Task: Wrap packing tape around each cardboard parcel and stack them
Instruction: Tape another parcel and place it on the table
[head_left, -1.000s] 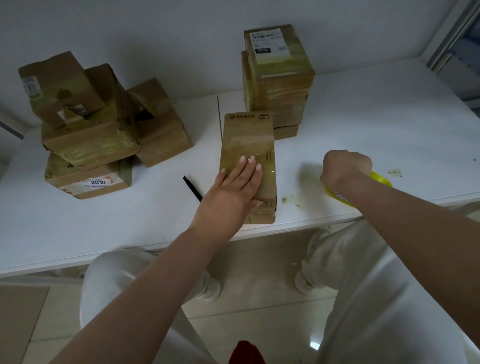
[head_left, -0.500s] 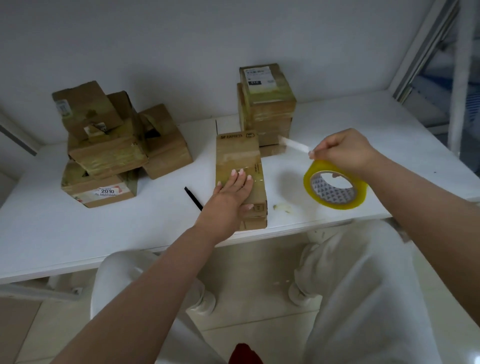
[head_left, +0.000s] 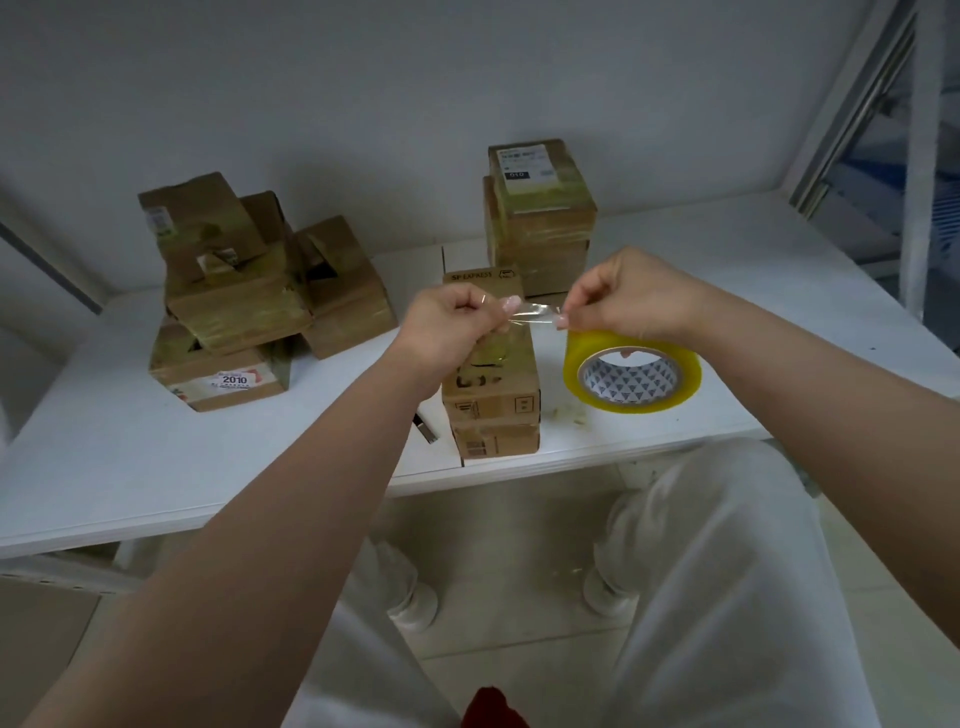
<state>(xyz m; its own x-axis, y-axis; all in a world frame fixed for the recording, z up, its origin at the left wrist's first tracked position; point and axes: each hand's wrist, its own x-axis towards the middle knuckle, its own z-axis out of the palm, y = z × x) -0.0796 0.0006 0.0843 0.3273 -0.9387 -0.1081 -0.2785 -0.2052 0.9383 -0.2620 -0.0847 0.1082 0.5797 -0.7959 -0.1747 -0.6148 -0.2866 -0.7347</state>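
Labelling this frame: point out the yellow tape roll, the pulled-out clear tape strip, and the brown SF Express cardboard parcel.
yellow tape roll (head_left: 667, 397), head view, outer yellow band at front.
clear tape strip (head_left: 535, 313), head view, middle of the strip.
brown SF Express cardboard parcel (head_left: 496, 405), head view, near end of its top.

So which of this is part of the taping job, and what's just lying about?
In the job:
tape roll
tape strip
SF Express parcel
left pile
back stack
left hand
right hand

Lying about:
black pen
tape scraps
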